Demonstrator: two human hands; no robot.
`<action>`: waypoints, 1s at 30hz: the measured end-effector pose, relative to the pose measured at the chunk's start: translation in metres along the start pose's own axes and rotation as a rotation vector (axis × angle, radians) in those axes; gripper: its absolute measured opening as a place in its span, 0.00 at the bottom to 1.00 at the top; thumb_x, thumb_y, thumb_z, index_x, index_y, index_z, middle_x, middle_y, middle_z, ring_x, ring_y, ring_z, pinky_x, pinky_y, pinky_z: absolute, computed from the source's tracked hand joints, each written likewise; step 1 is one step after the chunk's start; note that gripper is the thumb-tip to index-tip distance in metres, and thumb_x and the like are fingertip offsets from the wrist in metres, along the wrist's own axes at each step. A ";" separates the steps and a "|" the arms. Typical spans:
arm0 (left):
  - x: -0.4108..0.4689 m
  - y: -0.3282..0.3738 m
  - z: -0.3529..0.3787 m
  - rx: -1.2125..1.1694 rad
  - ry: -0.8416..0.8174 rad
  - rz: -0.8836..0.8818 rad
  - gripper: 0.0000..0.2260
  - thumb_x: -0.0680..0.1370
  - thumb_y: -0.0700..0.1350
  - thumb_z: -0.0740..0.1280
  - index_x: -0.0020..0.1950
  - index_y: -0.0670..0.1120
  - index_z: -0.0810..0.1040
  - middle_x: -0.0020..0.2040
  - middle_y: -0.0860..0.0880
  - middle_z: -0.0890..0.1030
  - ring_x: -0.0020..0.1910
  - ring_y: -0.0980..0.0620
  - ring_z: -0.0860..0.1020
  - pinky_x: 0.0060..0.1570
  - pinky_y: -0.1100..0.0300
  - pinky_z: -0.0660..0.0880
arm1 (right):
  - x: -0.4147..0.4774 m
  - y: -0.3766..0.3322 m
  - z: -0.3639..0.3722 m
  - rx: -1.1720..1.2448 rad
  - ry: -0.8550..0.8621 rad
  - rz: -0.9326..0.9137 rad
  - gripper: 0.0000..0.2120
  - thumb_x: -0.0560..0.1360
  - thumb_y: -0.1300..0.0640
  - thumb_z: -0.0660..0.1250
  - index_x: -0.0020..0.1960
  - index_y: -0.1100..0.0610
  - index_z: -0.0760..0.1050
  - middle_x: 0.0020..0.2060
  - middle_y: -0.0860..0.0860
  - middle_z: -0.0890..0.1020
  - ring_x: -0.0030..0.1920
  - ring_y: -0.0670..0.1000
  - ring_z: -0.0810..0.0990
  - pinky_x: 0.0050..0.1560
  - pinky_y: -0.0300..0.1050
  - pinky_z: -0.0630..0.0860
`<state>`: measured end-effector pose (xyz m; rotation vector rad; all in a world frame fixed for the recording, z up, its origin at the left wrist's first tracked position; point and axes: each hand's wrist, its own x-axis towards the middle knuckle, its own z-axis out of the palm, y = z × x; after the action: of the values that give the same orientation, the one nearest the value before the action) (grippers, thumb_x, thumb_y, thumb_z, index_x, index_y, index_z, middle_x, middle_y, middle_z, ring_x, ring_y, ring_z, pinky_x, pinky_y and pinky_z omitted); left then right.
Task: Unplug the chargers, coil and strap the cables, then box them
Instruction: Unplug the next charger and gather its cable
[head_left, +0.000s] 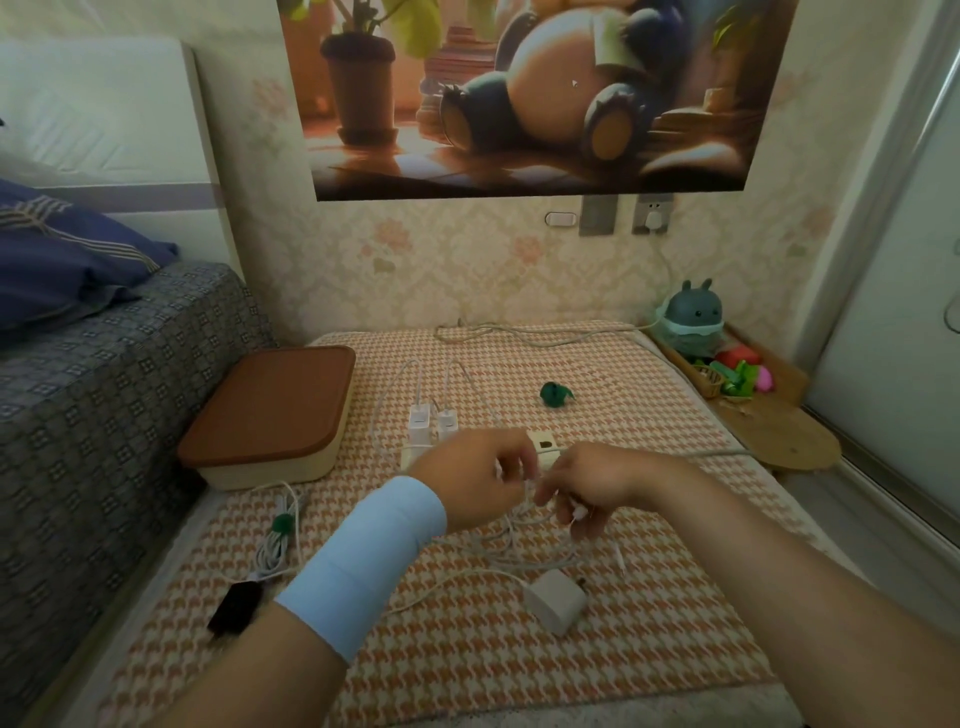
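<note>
1. The white cable (519, 551) lies in loose loops on the checked mat (649, 649), directly under and between your two hands. Its white charger (556, 600) lies unplugged on the mat, just nearer to you.
2. Your left hand (478, 483) has its fingers curled and pinches a strand of that cable.
3. Your right hand (587, 488) is curled round the same cable, with strands running down from its fingers.
4. The two hands are almost touching, just in front of the power strip (543, 444).
5. Two plugged chargers (421, 415) stand in the strip beyond your hands.
6. A strapped coil (280, 540) with a black charger (236, 605) lies left of your left forearm.
7. The box (270, 410) sits at the mat's left edge with its lid on. A loose green strap (555, 393) lies beyond the strip.
</note>
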<state>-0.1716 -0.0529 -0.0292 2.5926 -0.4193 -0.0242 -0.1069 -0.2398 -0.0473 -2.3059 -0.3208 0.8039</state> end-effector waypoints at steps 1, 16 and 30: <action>-0.002 0.005 0.009 -0.029 -0.158 -0.001 0.08 0.77 0.46 0.66 0.51 0.60 0.80 0.48 0.59 0.79 0.43 0.54 0.78 0.50 0.51 0.79 | 0.000 0.003 0.003 -0.001 -0.010 0.007 0.14 0.85 0.61 0.56 0.59 0.59 0.80 0.39 0.56 0.81 0.39 0.57 0.86 0.42 0.51 0.85; -0.004 0.006 0.086 0.563 -0.348 0.123 0.21 0.77 0.54 0.68 0.69 0.49 0.75 0.63 0.44 0.75 0.59 0.41 0.76 0.56 0.46 0.76 | -0.001 0.014 0.003 0.130 0.018 -0.016 0.15 0.80 0.70 0.58 0.59 0.59 0.79 0.38 0.57 0.81 0.34 0.53 0.82 0.37 0.48 0.81; -0.018 -0.036 0.057 -0.263 -0.014 -0.227 0.02 0.71 0.45 0.75 0.42 0.51 0.85 0.40 0.53 0.84 0.40 0.55 0.82 0.44 0.59 0.81 | 0.013 -0.012 0.026 -0.260 -0.224 -0.226 0.16 0.70 0.47 0.76 0.56 0.46 0.79 0.47 0.57 0.81 0.41 0.51 0.78 0.40 0.50 0.78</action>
<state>-0.1835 -0.0456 -0.0978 2.3669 -0.1151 -0.1650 -0.1134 -0.2125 -0.0604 -2.3604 -0.8138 0.9515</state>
